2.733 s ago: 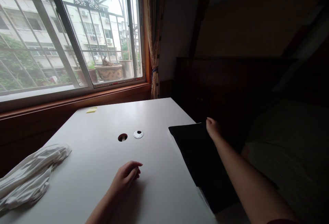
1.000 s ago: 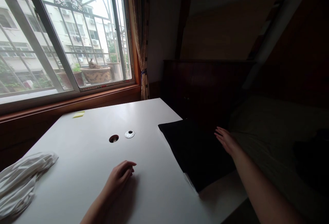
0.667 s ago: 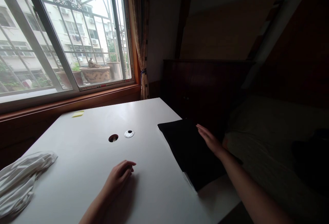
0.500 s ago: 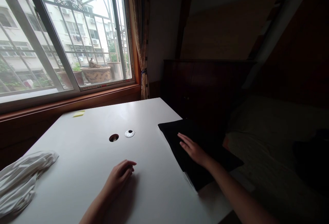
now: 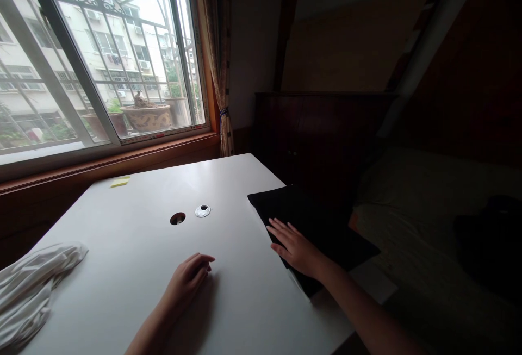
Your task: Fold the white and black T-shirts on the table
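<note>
A dark piece of cloth (image 5: pixel 322 219) lies over the right edge of the white table (image 5: pixel 134 268), with a thin pale edge along its left side. My right hand (image 5: pixel 294 249) rests palm down on the cloth's left part, fingers spread and flat, not gripping it. Left of it, my left hand (image 5: pixel 188 279) hovers at or just over the bare tabletop; I cannot tell whether it touches. Its fingers are loosely curled together and nothing shows in them. A crumpled white cloth (image 5: pixel 36 290) lies at the table's left edge.
Toward the table's middle are a round hole (image 5: pixel 178 218) and a silver round cover (image 5: pixel 203 211). Yellow paper (image 5: pixel 120 181) lies near the far left edge. Behind stand a window (image 5: pixel 122 61), a tied curtain (image 5: pixel 224 110) and a dark cabinet (image 5: pixel 314 132).
My right hand has slid left and slightly toward me over the dark cloth, its fingers now more spread. My left hand stays nearly where it was. The view has shifted slightly.
</note>
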{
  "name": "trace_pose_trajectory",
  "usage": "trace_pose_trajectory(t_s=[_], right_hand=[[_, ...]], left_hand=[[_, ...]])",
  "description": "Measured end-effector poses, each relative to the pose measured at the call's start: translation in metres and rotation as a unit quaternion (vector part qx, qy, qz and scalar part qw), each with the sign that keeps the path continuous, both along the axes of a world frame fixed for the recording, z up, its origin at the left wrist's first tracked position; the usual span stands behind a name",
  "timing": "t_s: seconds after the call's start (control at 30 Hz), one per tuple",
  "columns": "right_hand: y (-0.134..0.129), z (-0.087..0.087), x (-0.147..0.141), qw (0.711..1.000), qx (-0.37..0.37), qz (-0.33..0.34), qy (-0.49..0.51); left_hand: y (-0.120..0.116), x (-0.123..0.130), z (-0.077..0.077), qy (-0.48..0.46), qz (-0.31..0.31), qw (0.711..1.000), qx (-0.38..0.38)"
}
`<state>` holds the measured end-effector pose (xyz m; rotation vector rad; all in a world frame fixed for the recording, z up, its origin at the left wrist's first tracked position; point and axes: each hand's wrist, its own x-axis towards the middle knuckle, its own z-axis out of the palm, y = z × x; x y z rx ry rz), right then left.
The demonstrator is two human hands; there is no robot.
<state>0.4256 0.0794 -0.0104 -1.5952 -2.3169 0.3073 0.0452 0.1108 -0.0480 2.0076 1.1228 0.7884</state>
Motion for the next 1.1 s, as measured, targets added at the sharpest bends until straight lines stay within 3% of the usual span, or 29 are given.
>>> trace_pose_trajectory(t_s=[0.17,0.27,0.47,0.57,0.67,0.83,1.0,1.1], right_hand=[[-0.008,-0.016,0.055,0.992,0.03,-0.12,-0.01],[-0.013,-0.031,0.083,0.99,0.016,-0.137,-0.004],[-0.032,-0.036,0.132,0.966,0.069,-0.247,0.026],[-0.043,-0.043,0.149,0.962,0.042,-0.269,0.025],[-0.046,-0.05,0.152,0.957,0.06,-0.283,0.013],[-0.037,-0.033,0.11,0.965,0.142,-0.22,-0.021],[-0.03,0.0,0.011,0.986,0.15,-0.067,-0.023],[-0.024,-0.001,-0.053,0.989,0.143,0.017,-0.019]], left_hand=[[0.0,0.0,0.0,-0.005,0.0,1.0,0.002],[0.0,0.0,0.0,-0.001,-0.003,1.0,0.004],[-0.002,0.001,0.004,0.008,0.002,1.0,0.006],[-0.003,0.002,0.005,0.007,0.004,1.0,0.007],[-0.003,0.001,0.005,0.008,0.005,1.0,0.007],[-0.002,0.002,0.004,0.006,0.007,1.0,0.008],[-0.004,0.004,0.008,-0.02,0.022,1.0,0.004],[-0.007,0.002,0.011,-0.064,0.03,0.997,-0.026]])
